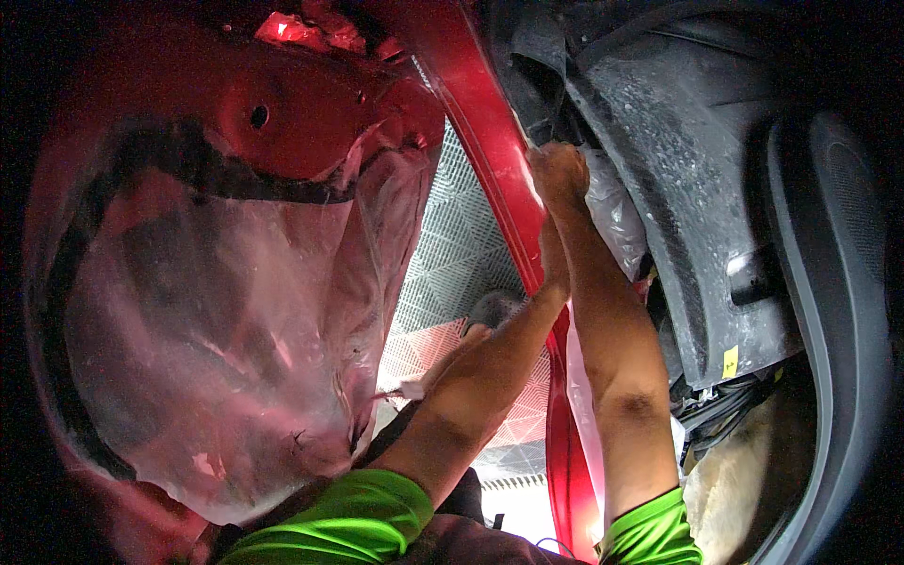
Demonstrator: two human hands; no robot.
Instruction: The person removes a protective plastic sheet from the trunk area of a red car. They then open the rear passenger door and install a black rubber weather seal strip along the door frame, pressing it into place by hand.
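Observation:
Both my arms, in green sleeves, reach forward along the red painted door sill [508, 202] of a car body. My right hand [563, 171] is closed at the far end of the sill, beside the grey trim panel [678, 188]; whatever lies in its fingers is hidden. My left hand [554, 252] is mostly behind my right wrist and forearm, close to the sill's edge, and its fingers do not show. Crinkled clear plastic film [617, 221] lies just right of my right wrist.
On the left stands a red door shell [282, 122] covered with cloudy plastic sheeting [217, 330]. Patterned floor tiles [461, 226] show in the gap. At right are a yellow tag [731, 362], dark cables [720, 414] and a curved dark trim piece [829, 282]. A greyish rounded shape [496, 309] sits low.

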